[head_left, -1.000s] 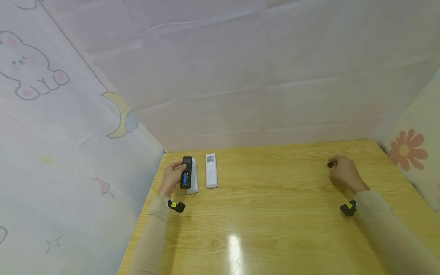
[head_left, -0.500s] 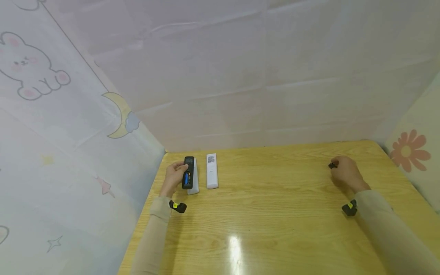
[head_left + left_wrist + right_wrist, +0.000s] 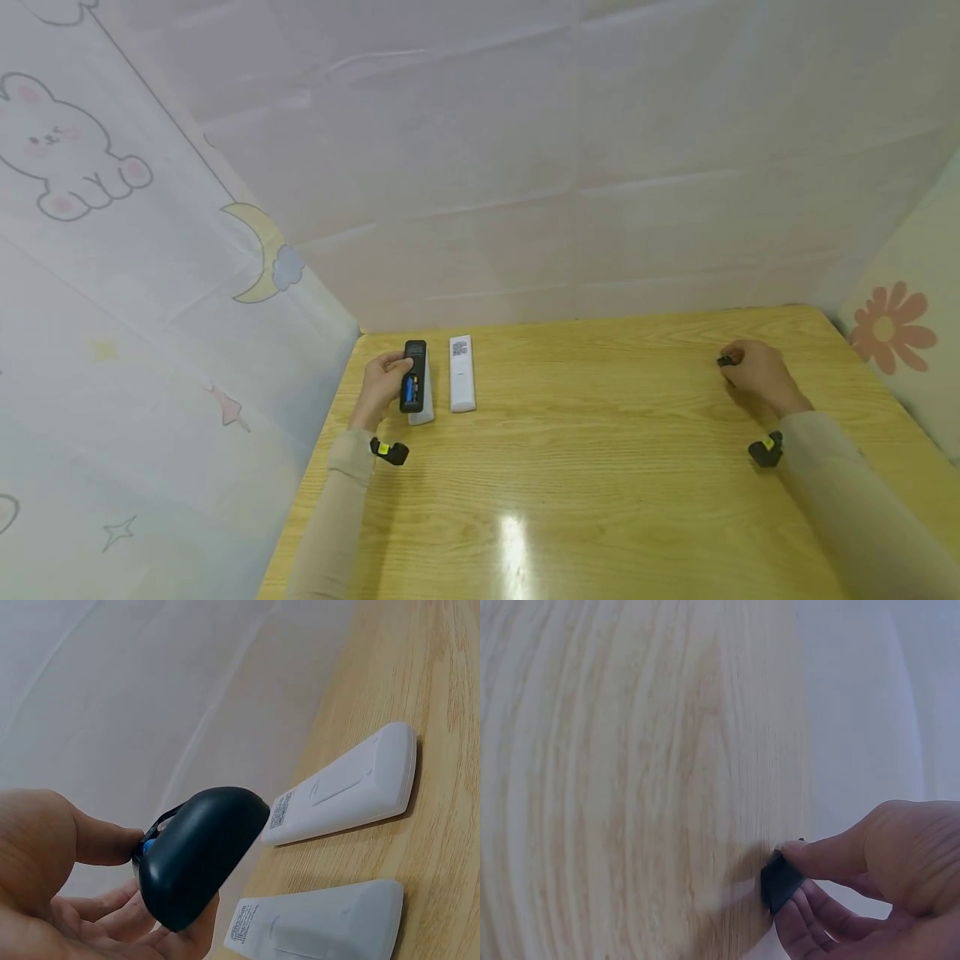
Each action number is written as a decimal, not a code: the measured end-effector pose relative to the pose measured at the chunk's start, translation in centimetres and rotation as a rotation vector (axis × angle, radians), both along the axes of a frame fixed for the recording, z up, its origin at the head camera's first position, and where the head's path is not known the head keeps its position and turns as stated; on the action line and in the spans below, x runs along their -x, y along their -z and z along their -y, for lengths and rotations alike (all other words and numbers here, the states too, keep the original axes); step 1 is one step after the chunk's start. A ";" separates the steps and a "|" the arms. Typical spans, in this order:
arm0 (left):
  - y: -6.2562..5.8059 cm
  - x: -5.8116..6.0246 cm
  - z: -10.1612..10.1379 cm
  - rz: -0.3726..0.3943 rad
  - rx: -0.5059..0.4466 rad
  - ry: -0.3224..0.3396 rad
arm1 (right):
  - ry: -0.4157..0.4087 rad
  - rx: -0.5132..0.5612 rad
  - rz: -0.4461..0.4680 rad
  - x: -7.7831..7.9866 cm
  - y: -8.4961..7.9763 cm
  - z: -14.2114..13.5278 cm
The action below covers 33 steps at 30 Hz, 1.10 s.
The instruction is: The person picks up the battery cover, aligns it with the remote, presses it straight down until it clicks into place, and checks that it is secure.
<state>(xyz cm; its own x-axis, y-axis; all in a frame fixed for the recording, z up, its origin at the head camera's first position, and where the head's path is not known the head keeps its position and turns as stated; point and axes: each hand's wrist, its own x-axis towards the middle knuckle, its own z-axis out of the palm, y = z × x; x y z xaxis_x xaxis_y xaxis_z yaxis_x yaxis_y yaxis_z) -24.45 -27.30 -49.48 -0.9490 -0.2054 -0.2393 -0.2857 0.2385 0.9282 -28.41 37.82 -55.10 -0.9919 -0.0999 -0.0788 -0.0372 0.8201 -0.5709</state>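
My left hand [image 3: 381, 385] grips a black remote control [image 3: 414, 350] at the table's left side, thumb on its back. Its battery compartment lies uncovered, showing a blue battery [image 3: 409, 389] and another with an orange end beside it. The remote is held above a white remote [image 3: 322, 922], which it partly hides in the head view. Just right of these lies a second white remote [image 3: 462, 375], back side up. Far to the right, my right hand [image 3: 761, 379] pinches a small black piece [image 3: 781, 882], probably a battery cover, between thumb and fingers, close to the tabletop.
The wooden table [image 3: 592, 433] meets a pale cloth backdrop [image 3: 525, 208] along its far edge. A printed cloth wall [image 3: 172, 333] borders the left side. Each wrist carries a black camera, such as the left wrist camera [image 3: 390, 452].
Both hands stay nearly where they were, still holding the black remote and the small black piece. The right hand has shifted very slightly to the right in the head view.
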 end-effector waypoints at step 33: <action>-1.2 0.2 -2.4 0.004 -0.038 0.046 | 0.040 0.226 0.100 -0.5 -1.2 -0.1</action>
